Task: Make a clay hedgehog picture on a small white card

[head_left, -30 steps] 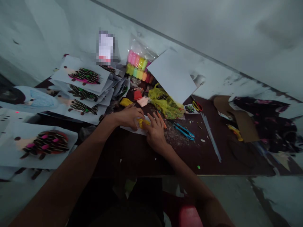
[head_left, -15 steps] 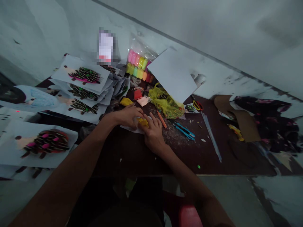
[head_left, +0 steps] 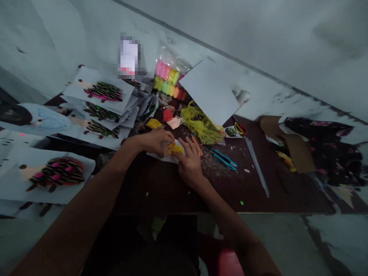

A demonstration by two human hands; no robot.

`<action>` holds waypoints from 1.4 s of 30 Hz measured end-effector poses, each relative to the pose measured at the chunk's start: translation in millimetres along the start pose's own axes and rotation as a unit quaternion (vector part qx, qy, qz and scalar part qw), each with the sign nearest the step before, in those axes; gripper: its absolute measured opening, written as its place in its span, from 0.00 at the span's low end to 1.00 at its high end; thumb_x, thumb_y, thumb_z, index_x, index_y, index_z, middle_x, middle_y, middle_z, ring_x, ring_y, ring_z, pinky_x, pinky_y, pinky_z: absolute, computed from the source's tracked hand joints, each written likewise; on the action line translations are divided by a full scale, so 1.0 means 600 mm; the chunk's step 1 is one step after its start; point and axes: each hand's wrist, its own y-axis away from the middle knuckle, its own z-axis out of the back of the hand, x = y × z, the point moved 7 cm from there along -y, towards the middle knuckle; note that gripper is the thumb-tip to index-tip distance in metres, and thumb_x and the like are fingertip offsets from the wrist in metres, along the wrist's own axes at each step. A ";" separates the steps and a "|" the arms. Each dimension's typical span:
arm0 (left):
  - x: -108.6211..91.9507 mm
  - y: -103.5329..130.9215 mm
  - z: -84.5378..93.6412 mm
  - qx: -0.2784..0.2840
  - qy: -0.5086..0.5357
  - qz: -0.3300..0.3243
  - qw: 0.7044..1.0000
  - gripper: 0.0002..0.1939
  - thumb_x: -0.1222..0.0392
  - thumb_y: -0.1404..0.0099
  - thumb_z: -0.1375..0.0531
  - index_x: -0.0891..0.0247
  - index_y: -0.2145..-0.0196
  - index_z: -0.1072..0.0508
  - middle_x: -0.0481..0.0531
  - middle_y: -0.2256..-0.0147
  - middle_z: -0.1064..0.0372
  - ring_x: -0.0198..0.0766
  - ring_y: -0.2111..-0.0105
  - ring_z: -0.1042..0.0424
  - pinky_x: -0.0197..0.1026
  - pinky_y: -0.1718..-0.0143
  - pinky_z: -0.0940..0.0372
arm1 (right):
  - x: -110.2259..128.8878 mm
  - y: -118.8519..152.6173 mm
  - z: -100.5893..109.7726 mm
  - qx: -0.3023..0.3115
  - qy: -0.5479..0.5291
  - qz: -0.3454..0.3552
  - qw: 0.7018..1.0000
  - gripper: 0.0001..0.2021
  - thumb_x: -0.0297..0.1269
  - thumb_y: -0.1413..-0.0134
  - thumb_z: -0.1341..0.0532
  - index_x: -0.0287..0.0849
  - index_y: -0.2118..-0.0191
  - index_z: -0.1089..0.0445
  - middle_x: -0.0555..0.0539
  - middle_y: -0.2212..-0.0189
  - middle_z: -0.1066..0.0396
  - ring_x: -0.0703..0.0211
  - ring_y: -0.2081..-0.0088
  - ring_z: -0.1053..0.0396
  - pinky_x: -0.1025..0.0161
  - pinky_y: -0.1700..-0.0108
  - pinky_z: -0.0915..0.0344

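Note:
A soft yellow lump that looks like modelling clay (head_left: 174, 148) lies on a small sheet of white paper (head_left: 165, 157). My left hand (head_left: 155, 142) rests over the paper's left side, its fingers stretched and bent downward beside the yellow lump. From the right, my right hand (head_left: 189, 163) reaches across the paper with fingers spread, the thumb side touching the lump's lower right edge. An orange stick-like tool (head_left: 197, 145) lies just beyond my right fingertips. Behind my left hand sits a flat yellow packet (head_left: 153, 123), near a red one (head_left: 167, 114) and a pale pink one (head_left: 174, 122).
Left are stacked papers with hedgehog figures (head_left: 54, 172). Behind stand a bag of coloured clay packs (head_left: 169, 78), a yellow-green net bag (head_left: 201, 124) and a leaning white sheet (head_left: 211, 92). Rightward lie a blue cutter (head_left: 224, 159), scissors (head_left: 240, 128) and clear sticks (head_left: 257, 166).
My right hand has shifted slightly right and away from my left. More of the yellow lump shows between them, and it looks flatter and wider.

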 end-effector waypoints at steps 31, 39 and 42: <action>0.005 -0.005 -0.002 -0.013 -0.012 -0.015 1.000 0.28 0.63 0.52 0.34 0.62 0.51 0.27 0.54 0.46 0.30 0.49 0.45 0.34 0.48 0.39 0.47 | 0.011 -0.022 -0.010 0.063 0.029 -0.019 0.997 0.13 0.34 0.38 0.41 0.43 0.50 0.26 0.38 0.32 0.42 0.41 0.29 0.54 0.40 0.33 0.53; 0.007 -0.009 -0.006 -0.006 -0.025 -0.022 0.999 0.25 0.61 0.51 0.34 0.60 0.53 0.26 0.53 0.45 0.30 0.49 0.44 0.34 0.47 0.40 0.46 | 0.009 -0.021 -0.007 0.051 0.036 -0.029 0.998 0.18 0.32 0.40 0.40 0.45 0.45 0.28 0.39 0.33 0.42 0.41 0.30 0.52 0.41 0.33 0.52; 0.001 -0.008 -0.003 -0.003 -0.030 -0.014 0.999 0.24 0.62 0.52 0.34 0.61 0.54 0.25 0.54 0.45 0.30 0.49 0.44 0.33 0.50 0.38 0.49 | 0.017 -0.023 -0.011 0.065 0.041 -0.020 0.997 0.17 0.33 0.39 0.41 0.43 0.45 0.28 0.37 0.32 0.42 0.40 0.30 0.52 0.41 0.34 0.51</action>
